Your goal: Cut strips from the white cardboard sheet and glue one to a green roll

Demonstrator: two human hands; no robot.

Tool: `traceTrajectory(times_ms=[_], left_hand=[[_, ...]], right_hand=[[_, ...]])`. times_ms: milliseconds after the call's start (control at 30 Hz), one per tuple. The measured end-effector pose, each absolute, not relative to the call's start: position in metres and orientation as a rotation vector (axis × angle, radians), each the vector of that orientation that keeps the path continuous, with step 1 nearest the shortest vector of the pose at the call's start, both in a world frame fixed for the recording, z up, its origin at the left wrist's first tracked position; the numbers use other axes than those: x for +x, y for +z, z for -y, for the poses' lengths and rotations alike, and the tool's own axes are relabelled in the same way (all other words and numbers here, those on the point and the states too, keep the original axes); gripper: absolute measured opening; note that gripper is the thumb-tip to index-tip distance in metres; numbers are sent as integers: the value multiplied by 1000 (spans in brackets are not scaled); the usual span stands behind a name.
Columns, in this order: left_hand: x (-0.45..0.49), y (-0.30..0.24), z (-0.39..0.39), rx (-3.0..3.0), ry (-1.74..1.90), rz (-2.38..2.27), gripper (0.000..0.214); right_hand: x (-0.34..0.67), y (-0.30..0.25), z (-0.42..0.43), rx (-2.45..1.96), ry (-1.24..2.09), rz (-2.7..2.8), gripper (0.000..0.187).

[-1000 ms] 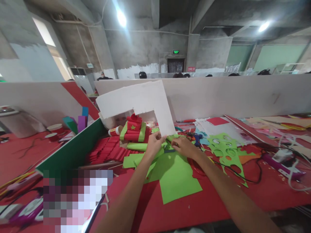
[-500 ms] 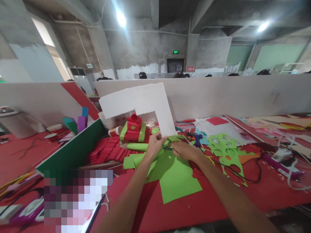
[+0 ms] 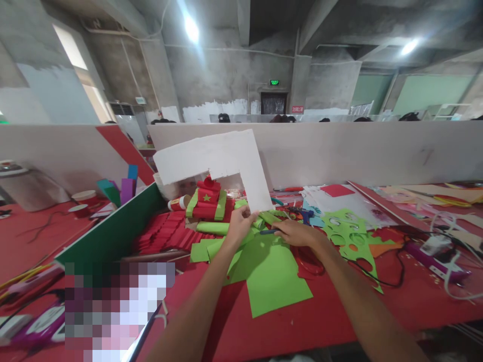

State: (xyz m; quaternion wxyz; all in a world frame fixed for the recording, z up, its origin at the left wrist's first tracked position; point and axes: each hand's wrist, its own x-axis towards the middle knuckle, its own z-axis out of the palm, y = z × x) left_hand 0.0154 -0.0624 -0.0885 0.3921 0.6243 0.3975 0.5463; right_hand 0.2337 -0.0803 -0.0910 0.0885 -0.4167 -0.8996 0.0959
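My left hand [image 3: 238,226] pinches the lower end of a white L-shaped foam board [image 3: 222,158] and holds it upright above the table. My right hand [image 3: 296,233] rests low beside it with its fingers closed on a thin dark-blue tool [image 3: 268,232], whose tip points toward the board's bottom edge. Under both hands lie sheets of light-green paper [image 3: 269,276]. Behind the board stands a red and green paper model with a yellow star [image 3: 207,200].
A red table [image 3: 339,317] carries green paper with round cut-outs [image 3: 349,235], a blue glue gun [image 3: 305,215], cables and a purple tool [image 3: 433,256] at right. A green board [image 3: 113,231] leans at left beside folded red paper strips [image 3: 166,232]. White partitions [image 3: 358,151] close off the back.
My right hand has slid a little to the right and lower, so the dark-blue tool now shows. The white board stays held in my left hand, nearly unmoved.
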Motion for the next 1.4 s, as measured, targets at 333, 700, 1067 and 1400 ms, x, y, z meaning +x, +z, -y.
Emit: traceTrajectory(times_ms=[333, 700, 1067, 1400], left_hand=[[15, -87, 64, 1552, 1387, -983, 31], [16, -88, 60, 1543, 1399, -957, 29], [17, -90, 61, 1523, 1394, -952, 30], [16, -85, 65, 1545, 1381, -971, 31]], right_hand=[[240, -86, 85, -1054, 501, 2642, 29], [225, -85, 85, -1030, 509, 2752, 36], [222, -93, 83, -1095, 364, 2651, 20], [216, -87, 87, -999, 364, 2746, 31]])
